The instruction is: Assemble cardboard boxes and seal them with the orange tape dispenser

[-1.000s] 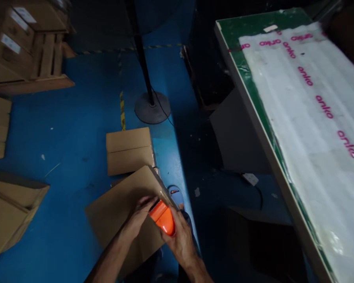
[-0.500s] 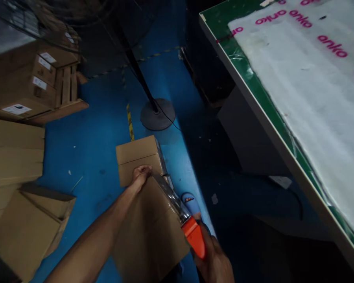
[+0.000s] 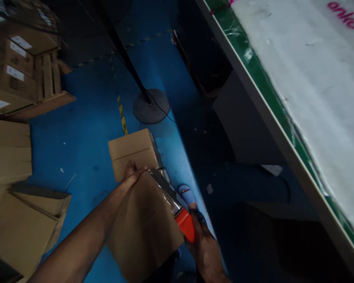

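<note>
A closed cardboard box is right in front of me. My left hand rests on its far edge, fingers apart, by the end of a shiny clear strip of packing tape running along the box's right edge. At the near end of that strip is an orange tape dispenser, gripped in my right hand. Part of the dispenser is hidden by my fingers. Beyond my left hand stands another cardboard box.
To the right is a green-topped table bearing white printed wrapping. A black stand's round base is ahead on the blue floor. Stacked cartons and an open carton stand left. A sandalled foot shows beside the box.
My left hand has shifted from a pinch at the box's far edge to fingers spread on it. The right hand still holds the dispenser by the box's right edge. The view has swung slightly right.
</note>
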A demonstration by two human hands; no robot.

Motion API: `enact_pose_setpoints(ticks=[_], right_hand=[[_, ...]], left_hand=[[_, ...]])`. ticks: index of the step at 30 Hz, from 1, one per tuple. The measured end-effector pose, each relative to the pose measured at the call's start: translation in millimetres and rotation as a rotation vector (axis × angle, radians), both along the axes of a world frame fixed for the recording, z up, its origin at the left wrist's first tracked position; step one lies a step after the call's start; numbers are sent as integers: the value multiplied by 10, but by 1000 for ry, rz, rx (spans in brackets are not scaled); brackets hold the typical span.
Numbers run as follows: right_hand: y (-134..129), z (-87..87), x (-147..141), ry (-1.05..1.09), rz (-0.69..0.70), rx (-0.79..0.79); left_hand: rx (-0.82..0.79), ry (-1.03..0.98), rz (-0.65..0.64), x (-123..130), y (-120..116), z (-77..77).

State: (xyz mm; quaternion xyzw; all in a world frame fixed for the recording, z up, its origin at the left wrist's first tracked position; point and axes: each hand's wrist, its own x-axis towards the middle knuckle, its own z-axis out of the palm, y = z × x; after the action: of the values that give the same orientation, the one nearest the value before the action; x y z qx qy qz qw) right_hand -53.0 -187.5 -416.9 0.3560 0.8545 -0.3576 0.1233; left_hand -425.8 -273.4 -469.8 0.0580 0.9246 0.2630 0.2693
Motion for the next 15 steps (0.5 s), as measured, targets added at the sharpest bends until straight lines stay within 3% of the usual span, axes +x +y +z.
enact_pose_setpoints(ticks=[3, 8, 15], right_hand=[[-37, -70, 18, 46, 3, 43], [-13, -124, 249, 12, 36, -33], [28, -223, 1026, -42, -17, -64]], left_hand=[[-62, 93, -133, 182, 84, 86], [-149, 72, -362, 551, 188, 4], [-186, 80, -428, 503, 168, -76]])
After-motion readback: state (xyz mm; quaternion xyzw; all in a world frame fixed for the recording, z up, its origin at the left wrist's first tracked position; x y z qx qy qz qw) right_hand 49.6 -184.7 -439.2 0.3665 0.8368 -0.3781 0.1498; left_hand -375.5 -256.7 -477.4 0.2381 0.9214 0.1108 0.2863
